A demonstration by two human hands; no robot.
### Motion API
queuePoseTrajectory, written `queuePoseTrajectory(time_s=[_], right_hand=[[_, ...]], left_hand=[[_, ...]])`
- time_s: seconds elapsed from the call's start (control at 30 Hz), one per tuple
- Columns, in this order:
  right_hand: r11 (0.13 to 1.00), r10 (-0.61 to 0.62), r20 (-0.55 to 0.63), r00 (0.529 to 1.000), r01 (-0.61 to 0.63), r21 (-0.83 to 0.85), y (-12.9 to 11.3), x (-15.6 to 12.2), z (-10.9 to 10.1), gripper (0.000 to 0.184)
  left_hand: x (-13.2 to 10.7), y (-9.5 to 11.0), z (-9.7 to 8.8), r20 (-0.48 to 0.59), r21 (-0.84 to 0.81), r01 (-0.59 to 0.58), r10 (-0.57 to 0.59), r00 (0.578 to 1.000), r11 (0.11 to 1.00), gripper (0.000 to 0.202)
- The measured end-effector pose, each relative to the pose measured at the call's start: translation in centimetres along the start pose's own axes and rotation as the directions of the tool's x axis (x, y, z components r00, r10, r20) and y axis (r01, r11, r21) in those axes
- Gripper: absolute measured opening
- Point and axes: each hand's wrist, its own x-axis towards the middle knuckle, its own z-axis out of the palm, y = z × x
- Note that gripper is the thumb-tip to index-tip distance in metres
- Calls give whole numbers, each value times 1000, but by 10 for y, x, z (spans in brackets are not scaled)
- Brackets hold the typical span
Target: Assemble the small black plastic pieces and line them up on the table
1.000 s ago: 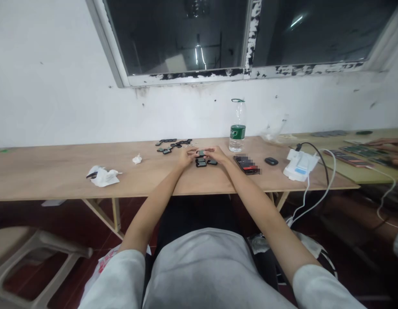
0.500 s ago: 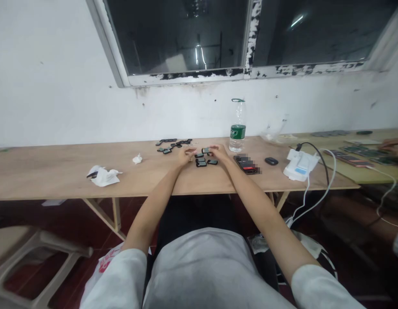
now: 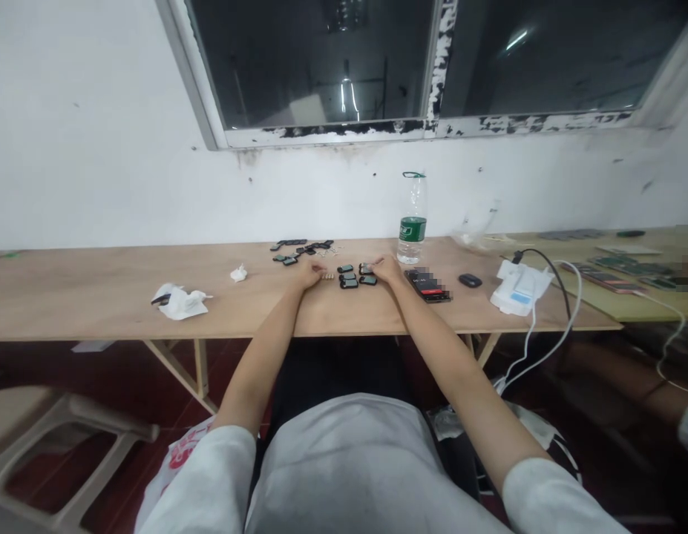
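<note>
Two columns of small black devices with grey screens [image 3: 349, 283] lie flat on the table between my hands. My right hand [image 3: 386, 268] has its fingertips closed on the outer end of one black device [image 3: 365, 268], at the top of the right column. Left of the columns is my left hand [image 3: 309, 273], low over the tabletop with its fingers drawn together. Several tiny light-coloured pieces [image 3: 328, 277] stand in a row beside its fingertips. Whatever those fingertips may pinch is too small to make out.
Behind my left hand lie more black devices [image 3: 291, 260]. A water bottle [image 3: 412, 230], a phone [image 3: 427, 285], a black case [image 3: 470, 279] and a white power strip [image 3: 520, 288] stand to the right. Crumpled tissues [image 3: 183, 302] are at left. A co-worker's arm shows at far right.
My right hand has brought a black device nearer to me, down to the top of the right column. My left hand has drawn back leftward, uncovering the row of tiny pieces.
</note>
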Motion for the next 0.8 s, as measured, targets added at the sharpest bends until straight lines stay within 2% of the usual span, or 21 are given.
queuePoseTrajectory(time_s=[0.07,0.13,0.23,0.3,0.53,0.7,0.8], right_hand=[[999,23,-47,999,-24,-26,0,1,4,24],[999,-48,-47,998,49,18,-1,3,8,23],[976,-196,32,980,191,107,-1,5,13,22],[967,-232,98,968,218,132,-1,4,14,18],[958,-241,112,964,218,187,-8,-3,10,14],[964,-234,49,971,226,141,-22,-5,-3,12],[976,-215,140,967,208,62,-27,-6,-20,12]], left_hand=[[1,-1,0,6,6,5,-5,1000,1000,13],[0,-1,-1,7,9,6,-6,1000,1000,14],[-1,0,-2,4,5,-8,8,1000,1000,14],[-3,2,-3,2,2,-20,20,1000,1000,14],[-8,9,-6,7,29,-8,8,1000,1000,21],[-10,9,-11,60,30,11,-13,998,999,28],[-11,7,-17,112,2,1,-1,994,1000,32]])
